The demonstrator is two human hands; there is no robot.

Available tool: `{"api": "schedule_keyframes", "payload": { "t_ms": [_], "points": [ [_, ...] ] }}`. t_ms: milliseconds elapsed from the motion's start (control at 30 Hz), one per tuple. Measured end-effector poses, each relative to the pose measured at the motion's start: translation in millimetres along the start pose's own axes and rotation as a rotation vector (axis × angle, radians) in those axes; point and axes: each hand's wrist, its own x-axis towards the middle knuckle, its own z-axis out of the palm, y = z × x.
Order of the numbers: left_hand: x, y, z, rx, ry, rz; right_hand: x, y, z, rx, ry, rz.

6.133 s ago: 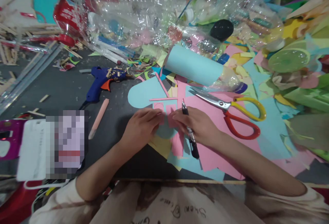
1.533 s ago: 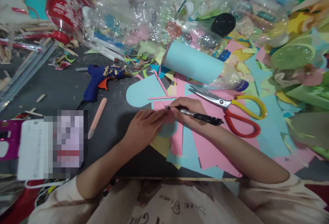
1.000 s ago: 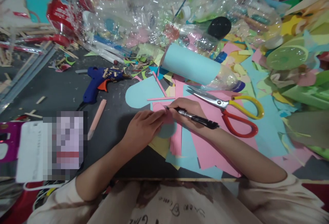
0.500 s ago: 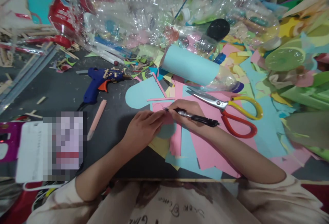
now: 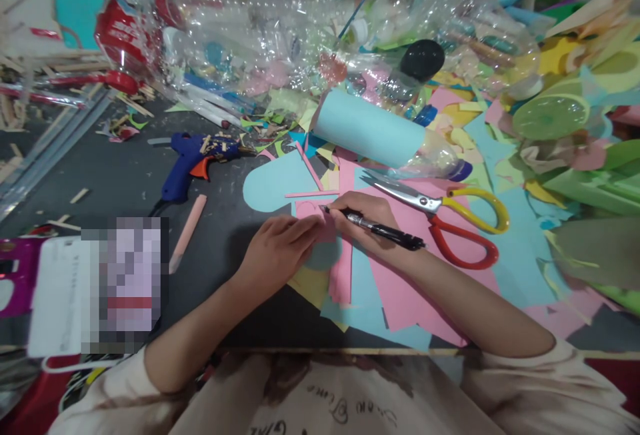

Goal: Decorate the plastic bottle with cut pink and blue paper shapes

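Note:
A black pen (image 5: 385,230) is pinched in my right hand (image 5: 367,212), its tip on a small piece of pink paper (image 5: 306,208). A faint curved line shows on that paper. My left hand (image 5: 280,248) lies flat over the paper's near side, fingers stretched out toward the pen tip. Thin pink strips (image 5: 313,194) lie just beyond, beside a light blue paper piece (image 5: 275,182) with a rounded end. Under my right forearm are larger pink sheets (image 5: 400,288) and blue sheets. Scissors (image 5: 435,212) with yellow and red handles rest right of my right hand.
A blue glue gun (image 5: 190,158) lies to the left, near a pale pink stick (image 5: 189,232). Behind the hands is a bottle wrapped in blue paper (image 5: 370,125). Clear plastic bottles (image 5: 240,35) and paper scraps pile up at the back; green paper (image 5: 600,188) is heaped right.
The pen tip has shifted very slightly to the right over the pink paper. My left hand stays in place, and the things around have not been moved.

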Motion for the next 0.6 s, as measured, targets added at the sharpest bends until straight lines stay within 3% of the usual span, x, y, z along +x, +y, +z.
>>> {"api": "schedule_keyframes", "payload": {
  "t_ms": [400,600],
  "points": [
    [-0.3,-0.1,-0.5,0.010,-0.016,0.000,1.1,-2.6,-1.6,0.007,-0.007,0.015],
    [1.5,-0.2,-1.8,-0.013,-0.005,0.010,-1.2,0.9,0.7,0.041,0.171,0.080]
  ]
}}
